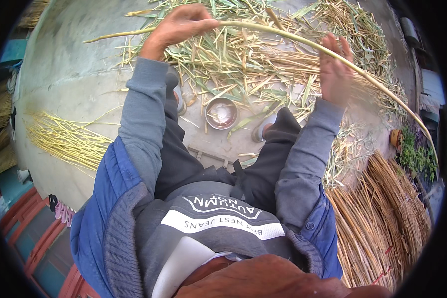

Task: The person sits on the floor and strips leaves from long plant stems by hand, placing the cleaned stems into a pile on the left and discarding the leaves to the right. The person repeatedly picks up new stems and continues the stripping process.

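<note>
A long, pale green-yellow reed stalk [283, 33] arches across the far side of the view, bending down to the right. Its thinner end sticks out to the left beyond my left hand [184, 27], which is closed round it with the thumb along it. My right hand [335, 69] is raised beside the stalk, fingers pointing up and apart; the stalk crosses at the fingers, and the palm is blurred by motion. Under both hands lies a thick litter of split leaves and peelings [223, 57]. A metal bowl [209, 120] with something whitish in it stands between my feet.
Slender yellow stalks [69, 141] lie spread on the concrete floor at left. Large bundles of brown reeds [382, 218] stretch along the right, near a potted green plant [417, 155]. Red-framed windows [30, 218] and a pink glove [64, 213] are at lower left.
</note>
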Motion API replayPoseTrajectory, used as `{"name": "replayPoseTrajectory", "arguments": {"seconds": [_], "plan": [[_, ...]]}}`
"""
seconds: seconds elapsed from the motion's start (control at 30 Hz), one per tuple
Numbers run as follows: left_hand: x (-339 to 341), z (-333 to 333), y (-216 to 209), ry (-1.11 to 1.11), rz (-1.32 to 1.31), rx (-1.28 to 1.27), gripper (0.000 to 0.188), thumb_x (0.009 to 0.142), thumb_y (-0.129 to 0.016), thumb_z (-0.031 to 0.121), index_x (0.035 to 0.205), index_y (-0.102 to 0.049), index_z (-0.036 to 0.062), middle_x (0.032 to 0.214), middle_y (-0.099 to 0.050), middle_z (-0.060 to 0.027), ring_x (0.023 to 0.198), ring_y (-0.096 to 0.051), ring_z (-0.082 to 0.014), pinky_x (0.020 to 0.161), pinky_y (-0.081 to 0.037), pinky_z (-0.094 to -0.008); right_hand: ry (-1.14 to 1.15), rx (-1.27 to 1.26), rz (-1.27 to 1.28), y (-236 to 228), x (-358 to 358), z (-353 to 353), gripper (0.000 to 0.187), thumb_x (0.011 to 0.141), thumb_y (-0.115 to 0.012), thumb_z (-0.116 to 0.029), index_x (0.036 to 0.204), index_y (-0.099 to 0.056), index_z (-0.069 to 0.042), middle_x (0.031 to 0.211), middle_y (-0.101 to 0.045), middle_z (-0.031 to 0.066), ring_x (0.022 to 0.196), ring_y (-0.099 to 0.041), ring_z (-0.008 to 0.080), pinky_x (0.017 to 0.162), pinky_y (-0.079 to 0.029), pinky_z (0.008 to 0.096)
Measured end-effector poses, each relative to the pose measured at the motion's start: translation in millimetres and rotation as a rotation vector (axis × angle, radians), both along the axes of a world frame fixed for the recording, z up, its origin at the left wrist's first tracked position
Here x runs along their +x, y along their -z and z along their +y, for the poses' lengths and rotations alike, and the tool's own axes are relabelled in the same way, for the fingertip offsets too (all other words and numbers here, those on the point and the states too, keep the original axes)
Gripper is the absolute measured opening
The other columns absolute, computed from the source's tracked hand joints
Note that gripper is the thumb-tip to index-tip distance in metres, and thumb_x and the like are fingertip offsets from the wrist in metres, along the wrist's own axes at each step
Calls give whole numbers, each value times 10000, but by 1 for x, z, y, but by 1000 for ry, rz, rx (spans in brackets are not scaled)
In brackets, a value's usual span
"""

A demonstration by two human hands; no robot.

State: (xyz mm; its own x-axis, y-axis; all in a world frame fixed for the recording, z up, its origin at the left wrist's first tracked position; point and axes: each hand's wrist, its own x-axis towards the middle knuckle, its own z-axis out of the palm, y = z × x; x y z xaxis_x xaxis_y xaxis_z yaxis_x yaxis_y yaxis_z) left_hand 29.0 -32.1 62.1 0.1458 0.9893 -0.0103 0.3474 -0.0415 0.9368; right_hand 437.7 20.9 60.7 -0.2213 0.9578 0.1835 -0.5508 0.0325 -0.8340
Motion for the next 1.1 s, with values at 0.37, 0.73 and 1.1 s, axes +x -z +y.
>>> {"name": "replayPoseTrajectory", "arguments": {"seconds": [0.37, 0.73, 1.1], "plan": [[68, 8, -10, -39, 677, 777, 275, 835, -808, 363, 935, -744, 114, 864, -732, -36, 820, -680, -218, 727, -491, -378, -96, -250, -124, 24, -42, -2, 254, 974, -726, -292, 1008, -654, -50, 1111, -731, 145, 1020, -694, 201, 917, -581, 351], [58, 6, 10, 64, 748, 461, 162, 848, -790, 281, 881, -741, 130, 779, -702, -12, 766, -646, -196, 734, -450, -364, -98, -273, -14, 11, -36, -11, 206, 964, -712, -128, 1123, -648, -14, 1116, -725, 184, 1066, -719, 286, 942, -617, 377], [52, 8, 20, 35, 387, 349, 263, 834, -823, 271, 981, -766, 62, 837, -735, -80, 795, -697, -244, 705, -520, -376, 141, -91, -316, 3, -32, -16, 278, 996, -672, -111, 1224, -616, 39, 1145, -714, 160, 1030, -734, 304, 815, -629, 363]]}}
